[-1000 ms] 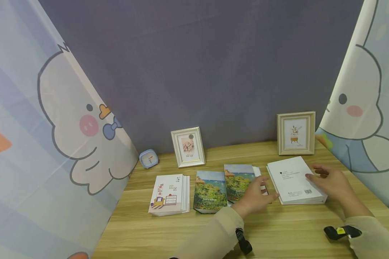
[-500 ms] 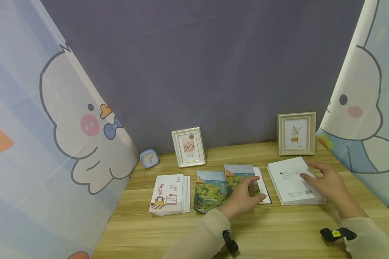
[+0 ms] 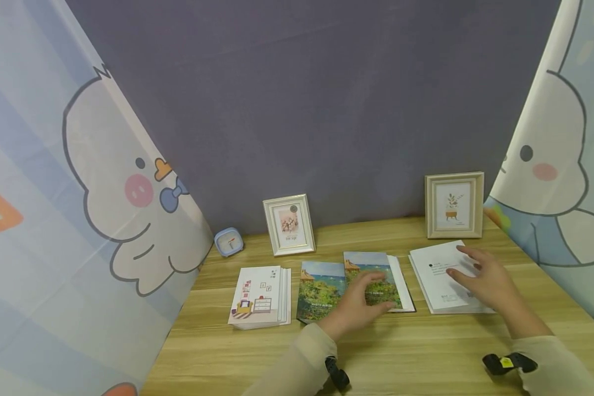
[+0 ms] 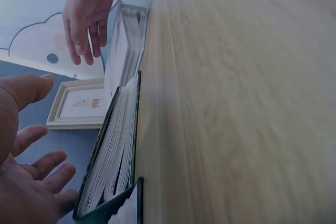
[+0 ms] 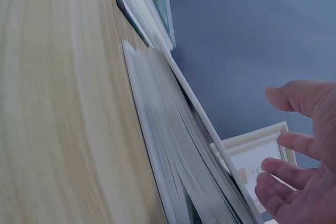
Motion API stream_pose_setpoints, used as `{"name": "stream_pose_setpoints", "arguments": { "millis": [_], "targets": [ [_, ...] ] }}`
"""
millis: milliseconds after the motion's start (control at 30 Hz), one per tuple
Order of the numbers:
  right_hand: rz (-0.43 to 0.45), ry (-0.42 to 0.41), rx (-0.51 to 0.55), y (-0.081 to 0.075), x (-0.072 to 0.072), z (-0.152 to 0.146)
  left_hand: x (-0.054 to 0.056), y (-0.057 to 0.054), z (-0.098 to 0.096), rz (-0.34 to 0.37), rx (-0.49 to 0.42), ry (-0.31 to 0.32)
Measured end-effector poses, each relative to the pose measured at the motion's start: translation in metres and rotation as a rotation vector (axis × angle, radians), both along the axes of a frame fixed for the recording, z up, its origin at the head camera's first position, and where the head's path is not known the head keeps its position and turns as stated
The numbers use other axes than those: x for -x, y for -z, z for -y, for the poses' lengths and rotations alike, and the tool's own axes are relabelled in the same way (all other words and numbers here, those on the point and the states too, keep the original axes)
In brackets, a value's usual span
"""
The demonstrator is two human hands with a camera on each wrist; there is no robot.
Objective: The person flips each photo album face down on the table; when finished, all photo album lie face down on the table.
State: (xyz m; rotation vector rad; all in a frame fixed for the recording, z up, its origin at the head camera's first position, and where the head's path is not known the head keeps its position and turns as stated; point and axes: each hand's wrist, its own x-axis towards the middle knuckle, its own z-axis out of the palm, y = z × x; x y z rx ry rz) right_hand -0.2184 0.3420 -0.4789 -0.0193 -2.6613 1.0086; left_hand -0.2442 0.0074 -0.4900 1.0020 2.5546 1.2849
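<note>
My left hand (image 3: 355, 308) hovers with relaxed, spread fingers over a photo album (image 3: 376, 275) that has a painted seaside garden cover. In the left wrist view its thumb and fingers stand apart beside the album's page edges (image 4: 118, 145), holding nothing. A matching photo album (image 3: 322, 286) lies just to its left, its lower right corner behind my hand. On the right, my right hand (image 3: 490, 278) is above a white album (image 3: 440, 275) lying back cover up. The right wrist view shows its fingers (image 5: 286, 171) loose and apart from the white cover.
Another white album (image 3: 257, 297) with a room drawing lies at the left. Behind stand a blue clock (image 3: 229, 242), a silvery photo frame (image 3: 289, 225) and a beige photo frame (image 3: 454, 205). A grey curtain (image 3: 317, 110) backs the wooden table (image 3: 218, 357).
My left hand has moved left, from between the garden-cover album and the white album to over the garden-cover album. My right hand has shifted left over the white album. The albums stay in place.
</note>
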Motion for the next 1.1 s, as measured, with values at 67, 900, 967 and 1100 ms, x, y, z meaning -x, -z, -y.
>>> {"name": "stream_pose_setpoints", "arguments": {
  "millis": [67, 900, 967, 1100],
  "targets": [
    [0.006, -0.021, 0.004, 0.001, 0.000, 0.003, -0.001, -0.001, 0.004, 0.019, -0.006, -0.010],
    [0.018, -0.233, 0.064, 0.005, -0.001, 0.055, -0.001, 0.012, 0.047, 0.082, -0.121, -0.111],
    [0.022, -0.249, 0.067, 0.007, 0.000, 0.059, -0.001, 0.012, 0.049, 0.092, -0.125, -0.122],
    [0.018, -0.277, 0.090, 0.011, 0.003, 0.067, -0.001, 0.015, 0.051, 0.114, -0.158, -0.129]
  ]
}}
